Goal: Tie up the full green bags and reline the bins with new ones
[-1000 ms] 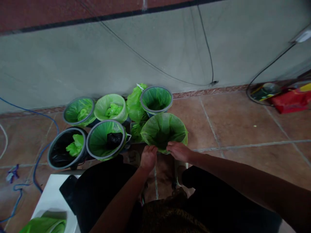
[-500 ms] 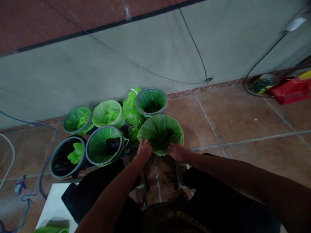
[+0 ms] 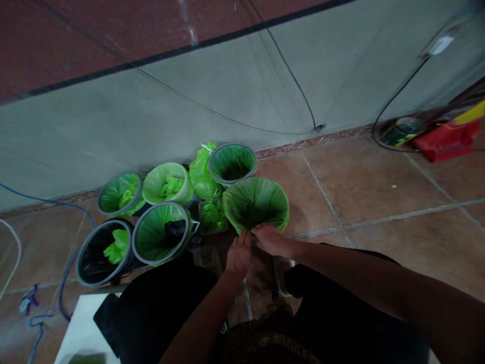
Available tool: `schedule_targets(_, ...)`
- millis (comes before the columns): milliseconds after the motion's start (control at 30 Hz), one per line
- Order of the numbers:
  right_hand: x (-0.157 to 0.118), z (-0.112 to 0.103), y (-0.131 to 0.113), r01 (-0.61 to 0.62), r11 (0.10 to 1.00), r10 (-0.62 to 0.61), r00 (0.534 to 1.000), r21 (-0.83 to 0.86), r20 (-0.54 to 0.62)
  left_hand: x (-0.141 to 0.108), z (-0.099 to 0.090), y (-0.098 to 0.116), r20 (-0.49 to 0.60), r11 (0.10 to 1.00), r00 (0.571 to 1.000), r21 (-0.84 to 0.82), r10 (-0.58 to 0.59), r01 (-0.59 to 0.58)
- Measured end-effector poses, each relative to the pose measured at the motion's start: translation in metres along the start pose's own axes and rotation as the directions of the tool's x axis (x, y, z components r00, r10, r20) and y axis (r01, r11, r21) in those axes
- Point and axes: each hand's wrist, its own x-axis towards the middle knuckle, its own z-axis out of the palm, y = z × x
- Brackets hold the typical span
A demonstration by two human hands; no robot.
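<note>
A bin lined with a thin green bin liner [image 3: 261, 191] stands in front of me, the liner folded out over its rim. At the near side of that rim, my left hand [image 3: 239, 253] is closed with its fingertips pinching the liner's edge. Right beside it, my right hand [image 3: 270, 239] is also closed on the liner, its fingers at the near rim. The two hands almost touch. What lies at the bottom of this bin is too dark to make out.
Several lined bins stand to the left, among them a grey-rimmed bin [image 3: 187, 237] and a black-lined bin [image 3: 82, 258]. A tied green bag [image 3: 202, 174] and a small tub [image 3: 214, 231] sit between bins. A red dustpan [image 3: 447, 141] lies by the wall [image 3: 182, 121].
My left hand has moved right along the rim, close to my right hand. The right hand has shifted slightly left. The small tub is now uncovered.
</note>
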Motion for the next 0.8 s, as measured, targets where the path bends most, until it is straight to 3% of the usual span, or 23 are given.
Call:
schedule_targets(167,-0.001,-0.057,0.03,-0.092,0.993,0.093,0.996,0.077,-0.009,0.014,-0.005,-0.029,0.015,0.997,0.998,-0.056,0.06,-0.059)
schedule_targets(267,-0.006,-0.076,0.057,-0.131,0.986,0.131,0.991,0.104,0.006,0.019,-0.013,-0.049,0.029,0.995,0.997,-0.073,0.065,-0.063)
schedule_targets(367,-0.011,-0.077,0.075,-0.11,0.986,0.106,0.994,0.127,0.04,0.02,-0.025,-0.066,0.046,0.998,0.999,-0.06,0.021,-0.019)
schedule_targets(467,-0.013,-0.067,0.077,-0.073,0.991,0.065,0.995,0.112,0.072,0.013,-0.041,-0.068,-0.077,0.992,0.991,-0.081,-0.105,0.099)
schedule_targets(533,-0.013,-0.06,0.069,-0.038,0.995,0.029,0.995,0.094,0.094,0.002,-0.045,-0.056,-0.214,0.956,0.942,-0.197,-0.258,0.217)
schedule_targets(567,-0.012,-0.056,0.063,-0.013,0.996,0.003,0.994,0.092,0.106,-0.006,-0.043,-0.046,-0.247,0.906,0.897,-0.312,-0.368,0.286)
schedule_targets(600,-0.012,-0.053,0.057,0.019,0.996,-0.03,0.992,0.093,0.119,-0.014,-0.039,-0.034,-0.208,0.804,0.841,-0.471,-0.5,0.362)
schedule_targets(633,-0.011,-0.049,0.049,0.052,0.994,-0.065,0.989,0.096,0.135,-0.022,-0.032,-0.022,-0.08,0.622,0.766,-0.639,-0.638,0.452)
schedule_targets(667,-0.011,-0.046,0.041,0.083,0.991,-0.098,0.983,0.101,0.154,-0.029,-0.024,-0.01,0.148,0.344,0.678,-0.773,-0.72,0.533)
schedule_targets(700,-0.01,-0.042,0.033,0.112,0.988,-0.129,0.977,0.105,0.172,-0.035,-0.014,0.002,0.416,0.032,0.619,-0.813,-0.666,0.581)
schedule_targets(767,-0.009,-0.036,0.018,0.143,0.984,-0.164,0.961,0.103,0.224,-0.042,0.004,0.022,0.597,-0.215,0.622,-0.786,-0.507,0.579)
schedule_targets(800,-0.009,-0.033,0.012,0.149,0.984,-0.169,0.952,0.096,0.254,-0.043,0.012,0.029,0.632,-0.292,0.64,-0.773,-0.437,0.563)
